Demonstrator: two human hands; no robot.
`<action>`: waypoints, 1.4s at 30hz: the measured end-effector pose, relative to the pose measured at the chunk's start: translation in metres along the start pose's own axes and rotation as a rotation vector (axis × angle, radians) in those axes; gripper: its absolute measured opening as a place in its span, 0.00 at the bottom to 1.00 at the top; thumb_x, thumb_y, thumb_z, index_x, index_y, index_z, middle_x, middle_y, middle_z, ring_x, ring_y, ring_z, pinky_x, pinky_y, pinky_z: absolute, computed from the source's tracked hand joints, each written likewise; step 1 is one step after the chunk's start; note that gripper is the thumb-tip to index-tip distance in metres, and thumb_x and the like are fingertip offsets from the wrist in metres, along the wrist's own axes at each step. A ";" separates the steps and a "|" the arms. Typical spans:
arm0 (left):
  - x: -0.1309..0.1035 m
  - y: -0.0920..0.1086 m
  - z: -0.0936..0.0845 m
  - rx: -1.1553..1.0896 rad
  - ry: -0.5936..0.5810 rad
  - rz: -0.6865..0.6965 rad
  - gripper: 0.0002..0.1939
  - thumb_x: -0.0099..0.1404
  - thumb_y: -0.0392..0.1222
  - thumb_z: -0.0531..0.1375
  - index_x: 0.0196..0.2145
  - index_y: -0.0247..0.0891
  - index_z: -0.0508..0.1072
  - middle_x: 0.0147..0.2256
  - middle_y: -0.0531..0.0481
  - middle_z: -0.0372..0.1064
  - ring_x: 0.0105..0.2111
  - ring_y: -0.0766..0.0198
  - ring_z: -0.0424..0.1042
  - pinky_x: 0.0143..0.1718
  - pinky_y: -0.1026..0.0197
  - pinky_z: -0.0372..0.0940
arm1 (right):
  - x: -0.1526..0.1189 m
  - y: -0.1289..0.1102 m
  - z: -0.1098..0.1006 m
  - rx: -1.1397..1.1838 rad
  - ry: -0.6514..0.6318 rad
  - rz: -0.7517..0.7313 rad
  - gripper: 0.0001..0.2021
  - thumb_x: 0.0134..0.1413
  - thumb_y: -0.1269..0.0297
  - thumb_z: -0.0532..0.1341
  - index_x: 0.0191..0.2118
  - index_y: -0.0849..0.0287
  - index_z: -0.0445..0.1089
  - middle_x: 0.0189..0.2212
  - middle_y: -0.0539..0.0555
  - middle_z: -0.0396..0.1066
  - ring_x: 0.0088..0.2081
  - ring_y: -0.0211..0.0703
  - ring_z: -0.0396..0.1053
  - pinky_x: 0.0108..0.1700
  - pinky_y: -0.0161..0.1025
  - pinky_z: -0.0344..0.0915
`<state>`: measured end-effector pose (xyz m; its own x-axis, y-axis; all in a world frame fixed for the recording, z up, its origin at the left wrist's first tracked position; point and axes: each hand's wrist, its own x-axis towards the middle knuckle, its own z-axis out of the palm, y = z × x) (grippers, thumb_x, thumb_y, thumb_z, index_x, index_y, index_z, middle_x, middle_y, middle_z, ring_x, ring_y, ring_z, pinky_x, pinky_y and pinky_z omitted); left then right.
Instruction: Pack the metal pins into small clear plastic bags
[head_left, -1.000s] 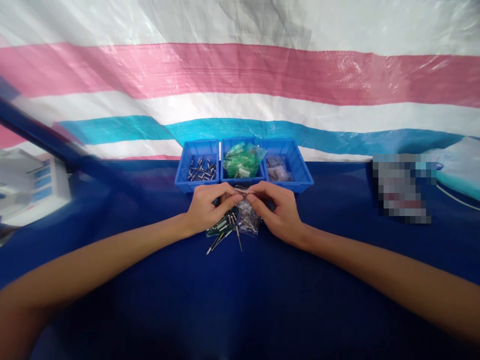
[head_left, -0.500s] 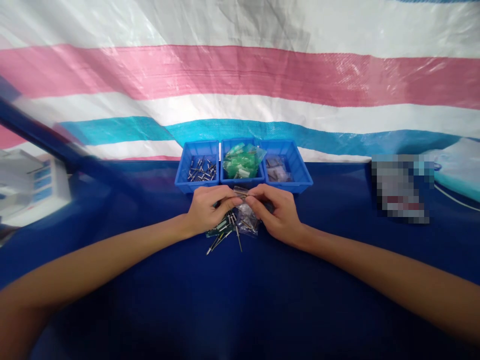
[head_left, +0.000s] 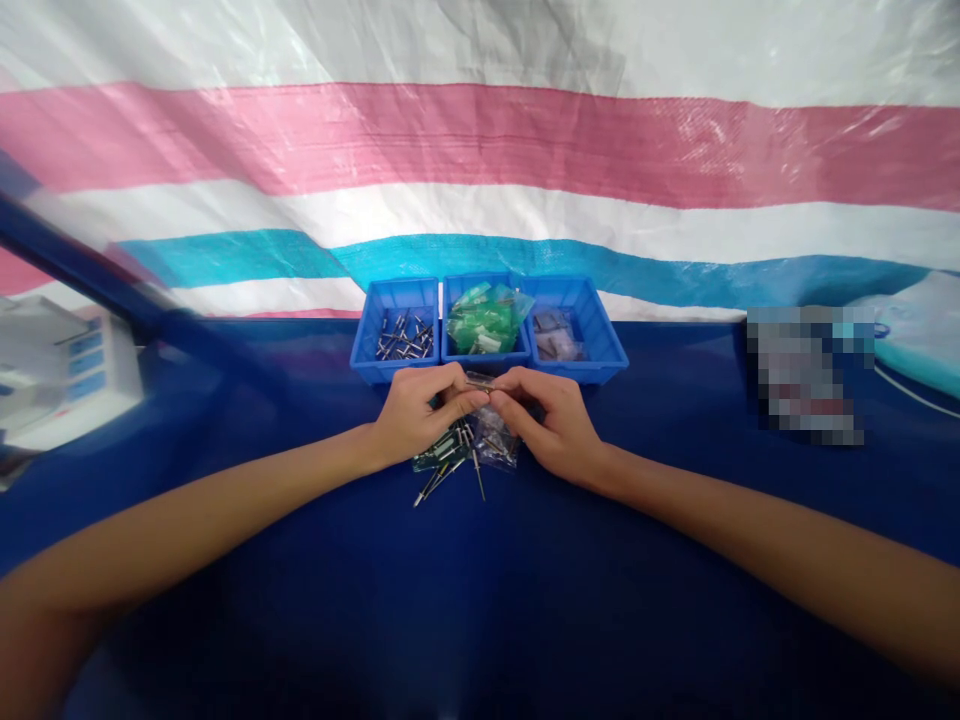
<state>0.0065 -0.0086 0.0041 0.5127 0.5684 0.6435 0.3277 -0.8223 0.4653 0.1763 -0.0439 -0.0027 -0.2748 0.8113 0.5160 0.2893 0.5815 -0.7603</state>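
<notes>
My left hand (head_left: pixel 417 412) and my right hand (head_left: pixel 553 424) meet in front of the bins, thumbs and fingers pinched on one small clear plastic bag (head_left: pixel 480 381). Something thin and metallic shows in it, partly covered by my fingertips. Below, on the blue table, lie loose blind rivets (head_left: pixel 478 474) with long thin pins. A green-tinted bag (head_left: pixel 429 459) lies under some of them, near my left hand. Clear bags with metal pieces (head_left: pixel 498 447) lie by my right thumb.
Three blue bins stand side by side behind my hands: rivets in the left bin (head_left: pixel 361 345), green bags in the middle bin (head_left: pixel 480 280), clear bags in the right bin (head_left: pixel 600 340). A white device (head_left: pixel 112 370) is at left. A pixelated item (head_left: pixel 806 380) lies at right.
Both hands keep their pinch on the small bag, with only slight finger movement; my left fingertips have shifted a little to the right. The view has tilted very slightly.
</notes>
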 end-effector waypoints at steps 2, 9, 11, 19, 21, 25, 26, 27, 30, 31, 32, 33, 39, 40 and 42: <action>0.000 -0.001 0.000 0.019 -0.006 0.016 0.22 0.62 0.46 0.55 0.15 0.34 0.56 0.13 0.60 0.48 0.14 0.77 0.49 0.16 0.71 0.48 | 0.001 0.001 0.000 -0.025 -0.042 -0.011 0.10 0.57 0.67 0.53 0.25 0.61 0.62 0.18 0.46 0.57 0.20 0.31 0.54 0.23 0.30 0.52; 0.001 -0.001 0.000 0.046 -0.047 0.013 0.24 0.64 0.44 0.53 0.13 0.34 0.53 0.12 0.59 0.43 0.14 0.76 0.45 0.16 0.70 0.45 | 0.003 0.002 0.001 -0.084 -0.122 -0.021 0.14 0.58 0.66 0.52 0.21 0.60 0.57 0.17 0.45 0.52 0.20 0.30 0.51 0.24 0.31 0.49; 0.001 -0.001 0.000 0.051 -0.049 0.008 0.23 0.64 0.44 0.53 0.14 0.34 0.54 0.13 0.59 0.45 0.14 0.76 0.47 0.16 0.70 0.46 | 0.004 0.003 0.001 -0.087 -0.129 -0.011 0.15 0.58 0.66 0.52 0.21 0.60 0.56 0.16 0.44 0.51 0.20 0.30 0.51 0.24 0.31 0.48; 0.001 0.002 0.000 0.035 -0.055 0.008 0.20 0.63 0.41 0.53 0.15 0.35 0.57 0.13 0.59 0.49 0.15 0.76 0.50 0.17 0.70 0.49 | 0.003 0.004 0.001 -0.088 -0.138 -0.033 0.15 0.57 0.67 0.51 0.20 0.59 0.53 0.16 0.44 0.50 0.20 0.30 0.50 0.24 0.31 0.48; 0.001 0.002 0.000 0.038 -0.063 0.016 0.20 0.63 0.41 0.53 0.15 0.35 0.57 0.13 0.59 0.49 0.15 0.76 0.50 0.17 0.70 0.49 | 0.003 0.003 0.001 -0.080 -0.141 -0.039 0.15 0.57 0.67 0.52 0.20 0.59 0.53 0.16 0.44 0.50 0.20 0.30 0.49 0.24 0.31 0.47; 0.001 0.002 0.000 0.044 -0.090 0.012 0.20 0.63 0.41 0.53 0.15 0.34 0.57 0.14 0.59 0.49 0.15 0.76 0.50 0.18 0.70 0.49 | 0.003 0.003 0.001 -0.074 -0.150 -0.041 0.15 0.57 0.67 0.52 0.20 0.59 0.53 0.17 0.44 0.50 0.20 0.30 0.50 0.24 0.31 0.47; 0.001 0.002 0.000 0.046 -0.097 0.007 0.20 0.64 0.41 0.52 0.15 0.34 0.57 0.14 0.59 0.49 0.15 0.76 0.50 0.18 0.70 0.49 | 0.003 0.004 0.001 -0.078 -0.150 -0.040 0.15 0.57 0.67 0.52 0.20 0.59 0.53 0.16 0.44 0.50 0.20 0.30 0.49 0.24 0.31 0.47; 0.001 0.002 0.000 0.048 -0.107 0.001 0.20 0.64 0.41 0.52 0.15 0.34 0.57 0.14 0.59 0.49 0.15 0.76 0.50 0.18 0.70 0.48 | 0.003 0.004 0.001 -0.082 -0.150 -0.038 0.15 0.57 0.67 0.52 0.20 0.59 0.53 0.16 0.44 0.50 0.20 0.30 0.49 0.24 0.32 0.47; 0.003 0.002 0.000 0.042 -0.139 -0.012 0.20 0.64 0.41 0.51 0.16 0.34 0.57 0.14 0.59 0.48 0.15 0.76 0.50 0.18 0.70 0.48 | 0.003 0.005 0.001 -0.097 -0.157 -0.033 0.14 0.56 0.67 0.52 0.20 0.60 0.53 0.17 0.45 0.51 0.20 0.30 0.50 0.24 0.32 0.47; 0.003 0.002 0.000 0.038 -0.145 -0.012 0.20 0.64 0.41 0.51 0.16 0.34 0.57 0.14 0.59 0.48 0.15 0.77 0.50 0.18 0.71 0.48 | 0.003 0.006 0.001 -0.100 -0.162 -0.031 0.14 0.56 0.67 0.52 0.20 0.60 0.53 0.17 0.45 0.52 0.20 0.30 0.51 0.24 0.32 0.48; 0.003 0.002 0.000 0.035 -0.149 -0.013 0.20 0.64 0.41 0.51 0.16 0.34 0.58 0.14 0.59 0.48 0.15 0.77 0.50 0.18 0.71 0.48 | 0.003 0.006 0.001 -0.102 -0.165 -0.030 0.14 0.56 0.67 0.52 0.20 0.60 0.53 0.17 0.45 0.52 0.20 0.30 0.51 0.25 0.32 0.48; 0.003 0.002 0.000 0.033 -0.153 -0.015 0.20 0.64 0.41 0.51 0.16 0.34 0.58 0.14 0.59 0.49 0.15 0.77 0.50 0.18 0.71 0.48 | 0.003 0.006 0.001 -0.103 -0.168 -0.028 0.14 0.56 0.67 0.51 0.20 0.60 0.54 0.17 0.45 0.52 0.20 0.30 0.51 0.25 0.32 0.48; 0.004 0.002 0.001 0.029 -0.168 -0.035 0.19 0.64 0.41 0.51 0.16 0.33 0.58 0.15 0.59 0.49 0.16 0.76 0.50 0.19 0.71 0.49 | 0.002 0.006 0.001 -0.110 -0.170 -0.027 0.14 0.56 0.67 0.51 0.20 0.60 0.54 0.17 0.45 0.52 0.20 0.30 0.51 0.25 0.31 0.48; 0.004 0.003 0.000 0.026 -0.169 -0.035 0.19 0.64 0.40 0.51 0.16 0.33 0.58 0.15 0.59 0.48 0.16 0.77 0.50 0.19 0.71 0.48 | 0.002 0.006 0.001 -0.110 -0.172 -0.025 0.14 0.56 0.67 0.51 0.20 0.60 0.54 0.17 0.45 0.52 0.20 0.30 0.51 0.25 0.31 0.48; 0.004 0.003 0.000 0.023 -0.172 -0.037 0.19 0.64 0.40 0.51 0.16 0.33 0.58 0.15 0.59 0.48 0.16 0.77 0.50 0.19 0.71 0.48 | 0.002 0.006 0.001 -0.108 -0.173 -0.025 0.14 0.56 0.67 0.51 0.20 0.60 0.54 0.17 0.45 0.52 0.20 0.31 0.51 0.25 0.31 0.48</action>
<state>0.0094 -0.0089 0.0079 0.6273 0.5867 0.5121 0.3660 -0.8026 0.4711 0.1763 -0.0384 -0.0068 -0.4336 0.7796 0.4519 0.3744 0.6120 -0.6966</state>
